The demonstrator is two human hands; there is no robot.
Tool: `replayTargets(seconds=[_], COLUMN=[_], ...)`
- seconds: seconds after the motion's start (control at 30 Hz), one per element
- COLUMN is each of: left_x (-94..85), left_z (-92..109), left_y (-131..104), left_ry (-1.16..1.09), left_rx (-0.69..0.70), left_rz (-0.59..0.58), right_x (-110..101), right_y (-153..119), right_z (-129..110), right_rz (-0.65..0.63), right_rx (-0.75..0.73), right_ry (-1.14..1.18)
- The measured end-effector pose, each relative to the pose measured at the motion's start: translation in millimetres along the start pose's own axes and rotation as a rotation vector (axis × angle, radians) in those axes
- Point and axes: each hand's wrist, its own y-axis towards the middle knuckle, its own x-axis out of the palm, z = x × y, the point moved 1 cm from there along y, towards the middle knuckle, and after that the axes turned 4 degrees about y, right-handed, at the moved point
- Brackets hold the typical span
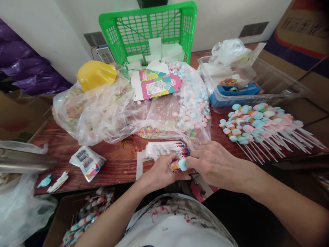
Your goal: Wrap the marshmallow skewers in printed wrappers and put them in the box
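Candy (183,164) pale blue and rounded, at the near edge of the table (118,166), pinched between the bent fingers of the right hand (210,163), with the printed wrapper (175,166) beside it pinched between thumb and fingers of the left hand (163,169). Just beyond, a row of flat packets (164,149); farther out, candy sticks (257,120) to the right, a stack of cards (87,162) to the left, and clear bags (102,111) before a green basket (192,27).
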Motion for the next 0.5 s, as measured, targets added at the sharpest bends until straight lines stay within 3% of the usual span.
replayTargets(seconds=[0.17,0.27,0.5], left_x=[1.3,3.9,12.5], left_z=[1.4,6.6,13.0], left_y=[-0.7,0.8,2.9], left_ry=[-0.137,-0.129,-0.133], left_rx=[-0.010,0.020,0.085], left_rz=[-0.091,-0.111,-0.110], right_x=[-3.3,-1.5,1.9], right_y=[-6.7,-4.6,8.7], right_z=[-4.3,-6.4,-0.5], right_rz=[0.114,0.133,-0.087], right_rx=[-0.051,-0.002,0.076], right_ry=[0.052,0.022,0.066])
